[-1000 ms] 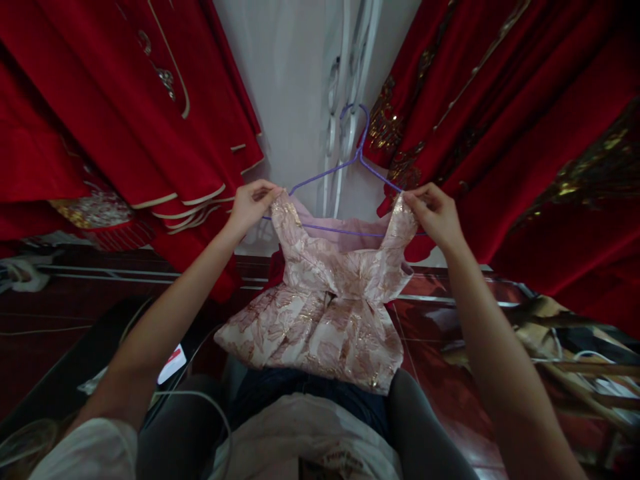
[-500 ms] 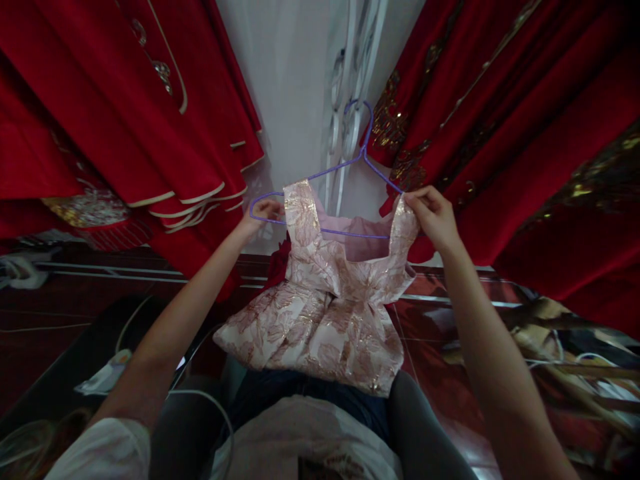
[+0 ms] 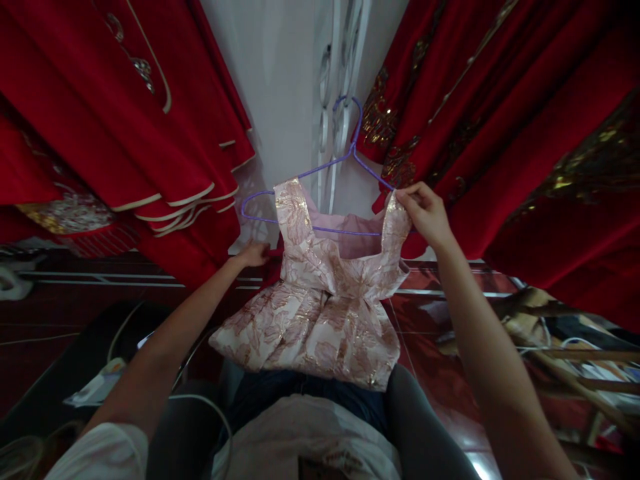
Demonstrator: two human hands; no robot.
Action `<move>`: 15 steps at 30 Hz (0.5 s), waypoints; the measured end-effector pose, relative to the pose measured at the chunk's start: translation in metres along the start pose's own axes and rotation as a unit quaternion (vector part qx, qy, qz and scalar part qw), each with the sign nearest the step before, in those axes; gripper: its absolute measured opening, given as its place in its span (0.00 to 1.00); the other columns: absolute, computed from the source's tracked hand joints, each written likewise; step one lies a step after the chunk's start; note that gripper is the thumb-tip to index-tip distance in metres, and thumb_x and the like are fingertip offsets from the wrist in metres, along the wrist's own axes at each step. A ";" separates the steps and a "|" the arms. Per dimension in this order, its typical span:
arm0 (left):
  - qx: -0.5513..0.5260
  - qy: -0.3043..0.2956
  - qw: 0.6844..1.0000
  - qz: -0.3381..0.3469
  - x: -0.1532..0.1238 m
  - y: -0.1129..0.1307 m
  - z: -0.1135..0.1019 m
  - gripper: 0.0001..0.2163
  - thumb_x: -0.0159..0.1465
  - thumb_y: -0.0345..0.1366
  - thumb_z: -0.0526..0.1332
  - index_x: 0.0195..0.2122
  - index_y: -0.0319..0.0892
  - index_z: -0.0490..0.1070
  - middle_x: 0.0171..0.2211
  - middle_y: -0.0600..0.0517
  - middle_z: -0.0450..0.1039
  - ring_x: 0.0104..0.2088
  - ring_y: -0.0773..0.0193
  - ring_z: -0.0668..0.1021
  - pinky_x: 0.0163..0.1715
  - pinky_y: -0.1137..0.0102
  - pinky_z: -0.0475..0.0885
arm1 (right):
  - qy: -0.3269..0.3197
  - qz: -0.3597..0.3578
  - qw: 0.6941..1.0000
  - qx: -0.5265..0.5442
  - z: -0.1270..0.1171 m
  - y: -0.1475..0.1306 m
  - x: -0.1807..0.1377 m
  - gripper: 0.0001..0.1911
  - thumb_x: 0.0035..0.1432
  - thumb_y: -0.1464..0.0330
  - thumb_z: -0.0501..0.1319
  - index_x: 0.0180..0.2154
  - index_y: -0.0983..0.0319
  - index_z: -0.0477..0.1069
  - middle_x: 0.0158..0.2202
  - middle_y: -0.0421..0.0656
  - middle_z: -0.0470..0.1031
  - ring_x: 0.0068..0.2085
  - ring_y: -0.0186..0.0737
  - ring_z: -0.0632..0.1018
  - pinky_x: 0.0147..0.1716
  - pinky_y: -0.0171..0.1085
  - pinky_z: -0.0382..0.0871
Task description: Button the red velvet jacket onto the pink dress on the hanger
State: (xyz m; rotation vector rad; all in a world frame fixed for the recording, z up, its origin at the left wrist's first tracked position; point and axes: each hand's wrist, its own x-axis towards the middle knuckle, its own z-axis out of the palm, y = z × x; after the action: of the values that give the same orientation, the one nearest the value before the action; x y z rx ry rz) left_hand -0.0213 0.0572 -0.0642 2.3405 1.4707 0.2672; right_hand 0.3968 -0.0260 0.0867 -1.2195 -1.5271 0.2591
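A small pink dress (image 3: 320, 307) with a gold floral pattern lies across my lap, its straps over a purple hanger (image 3: 325, 165). My right hand (image 3: 425, 210) pinches the top of the right-hand strap, where it crosses the hanger's arm. On the other side, the left strap (image 3: 294, 210) sits inward of the hanger's end, which sticks out bare. My left hand (image 3: 255, 253) is below that end, beside the bodice, its fingers closed at the edge of a piece of red cloth (image 3: 273, 257) partly hidden behind the dress.
Long red garments with gold and silver trim (image 3: 190, 133) hang at left, and more red sequinned cloth (image 3: 480, 133) at right. A pale wall (image 3: 280, 80) with white metalwork is between them. A dark surface with a white cable lies left; a wooden rack (image 3: 580, 370) with clutter stands right.
My left hand has moved down from the hanger's left end to the red cloth beside the bodice. My right hand keeps its pinch on the strap. The view has shifted slightly.
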 end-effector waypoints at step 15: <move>-0.276 0.092 0.956 -0.028 0.014 0.116 -0.188 0.11 0.57 0.37 0.62 0.38 0.38 0.76 0.32 0.51 0.77 0.36 0.60 0.79 0.43 0.63 0.74 | 0.058 -0.047 0.993 -0.095 -0.013 -0.016 -0.010 0.12 0.58 0.56 0.60 0.32 0.58 0.71 0.29 0.41 0.73 0.30 0.38 0.73 0.31 0.39 0.67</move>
State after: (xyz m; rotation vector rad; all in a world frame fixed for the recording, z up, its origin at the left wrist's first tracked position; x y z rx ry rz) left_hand 0.0158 0.0623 0.1542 1.8571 1.3226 0.7880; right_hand 0.3970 -0.0460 0.0970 -1.2839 -1.5292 -0.0192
